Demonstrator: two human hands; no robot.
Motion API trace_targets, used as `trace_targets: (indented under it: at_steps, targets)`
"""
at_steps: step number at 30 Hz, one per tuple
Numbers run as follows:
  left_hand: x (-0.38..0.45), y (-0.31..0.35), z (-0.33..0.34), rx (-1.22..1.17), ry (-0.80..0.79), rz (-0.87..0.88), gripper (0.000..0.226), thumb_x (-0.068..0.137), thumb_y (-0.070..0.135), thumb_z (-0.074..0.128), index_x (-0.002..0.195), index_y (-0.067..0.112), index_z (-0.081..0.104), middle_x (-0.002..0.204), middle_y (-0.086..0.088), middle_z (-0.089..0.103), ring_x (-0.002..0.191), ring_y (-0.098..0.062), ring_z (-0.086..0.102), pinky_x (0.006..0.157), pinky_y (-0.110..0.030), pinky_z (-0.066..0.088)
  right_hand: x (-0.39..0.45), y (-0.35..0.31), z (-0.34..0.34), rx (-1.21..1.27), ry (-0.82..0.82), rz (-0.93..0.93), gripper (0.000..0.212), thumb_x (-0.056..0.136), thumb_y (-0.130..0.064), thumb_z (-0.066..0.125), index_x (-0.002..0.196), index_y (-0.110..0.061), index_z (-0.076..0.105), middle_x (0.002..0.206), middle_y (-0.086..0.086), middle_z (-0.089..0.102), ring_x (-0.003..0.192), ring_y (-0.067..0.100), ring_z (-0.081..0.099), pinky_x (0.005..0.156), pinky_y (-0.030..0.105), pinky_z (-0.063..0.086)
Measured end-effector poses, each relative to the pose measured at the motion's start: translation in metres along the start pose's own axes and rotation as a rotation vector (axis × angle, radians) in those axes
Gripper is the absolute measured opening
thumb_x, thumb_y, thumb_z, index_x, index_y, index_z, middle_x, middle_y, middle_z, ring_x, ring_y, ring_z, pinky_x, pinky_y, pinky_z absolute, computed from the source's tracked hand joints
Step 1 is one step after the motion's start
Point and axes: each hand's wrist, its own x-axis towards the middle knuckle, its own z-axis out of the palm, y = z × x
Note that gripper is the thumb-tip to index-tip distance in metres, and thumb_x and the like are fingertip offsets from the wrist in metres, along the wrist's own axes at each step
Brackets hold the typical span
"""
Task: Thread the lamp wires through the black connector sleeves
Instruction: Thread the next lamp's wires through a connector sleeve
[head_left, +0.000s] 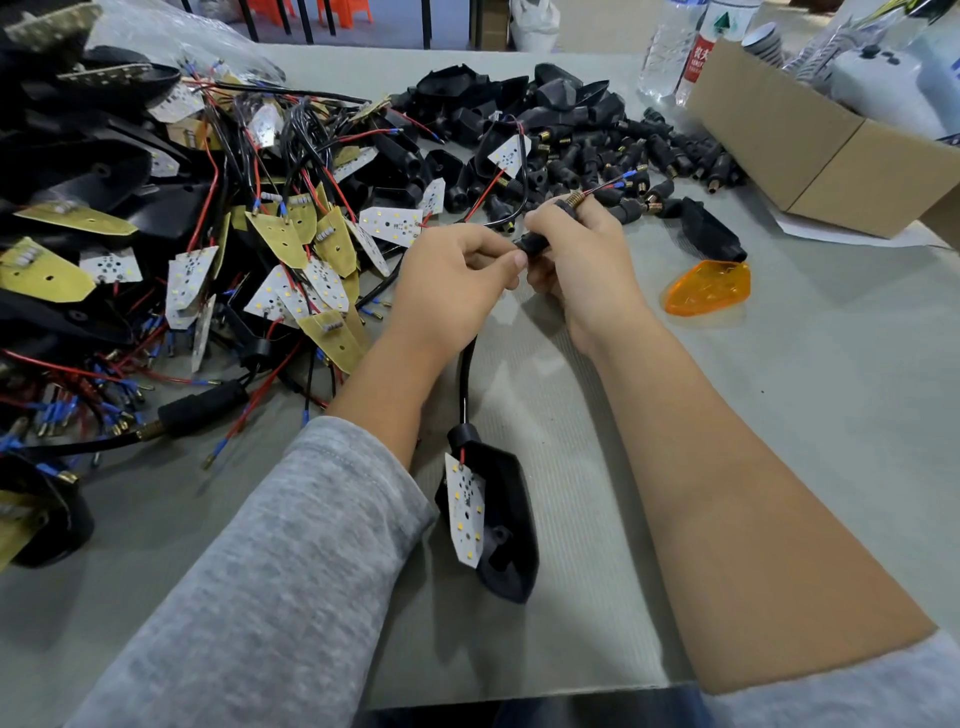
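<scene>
My right hand (576, 260) grips a black connector sleeve (535, 242) with a brass threaded end (571, 198). Thin red and black wires (605, 185) with blue-tipped terminals stick out past that brass end. My left hand (457, 275) pinches the sheathed black cable (466, 364) right at the sleeve's near end. The cable runs down toward me to a black lamp housing (506, 525) lying on the table, with a white LED board (465, 512) resting in it.
A tangled pile of LED boards and wires (234, 223) fills the left. Loose black sleeves and housings (597, 145) lie at the back. An orange lens (709, 287) sits at right, near a cardboard box (810, 150) and water bottles (675, 47).
</scene>
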Motion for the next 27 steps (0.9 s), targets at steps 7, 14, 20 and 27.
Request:
trace_targets:
  at_steps: [7,14,20,27]
  targets:
    - [-0.0009,-0.0008,-0.003,-0.091,0.018,0.008,0.019,0.094,0.01,0.063,0.079,0.02,0.069,0.06,0.011,0.067,0.059,0.0,0.063,0.064,-0.015,0.052,-0.0042,-0.0031,-0.0026,0.029,-0.073,-0.019,0.013,0.091,-0.017,0.065,0.082,-0.014,0.057,0.063,0.0,0.059,0.049,0.014,0.047,0.05,0.024,0.038]
    - [0.0004,-0.0011,-0.0023,-0.161,0.048,-0.063,0.013,0.092,0.01,0.066,0.079,0.014,0.066,0.063,0.001,0.068,0.054,0.0,0.062,0.058,-0.014,0.05,-0.006,-0.0074,-0.0014,0.074,-0.094,0.053,0.015,0.094,-0.014,0.06,0.08,-0.014,0.053,0.064,0.003,0.057,0.047,0.014,0.046,0.051,0.026,0.037]
    - [0.0013,-0.0028,-0.0019,-0.048,0.093,-0.042,0.017,0.089,0.012,0.07,0.075,0.021,0.066,0.066,0.005,0.068,0.061,-0.001,0.062,0.065,-0.015,0.051,-0.0056,-0.0051,-0.0004,0.038,-0.098,0.048,0.02,0.096,-0.016,0.059,0.077,-0.014,0.052,0.064,0.005,0.06,0.044,0.014,0.048,0.046,0.024,0.039]
    - [0.0031,-0.004,-0.0039,-0.066,0.085,-0.024,0.018,0.088,0.009,0.069,0.075,0.02,0.066,0.07,0.003,0.068,0.066,-0.006,0.061,0.069,-0.018,0.05,-0.0033,-0.0033,-0.0016,0.047,-0.139,0.02,0.012,0.097,-0.006,0.055,0.086,-0.013,0.055,0.066,0.004,0.06,0.05,0.012,0.053,0.053,0.023,0.046]
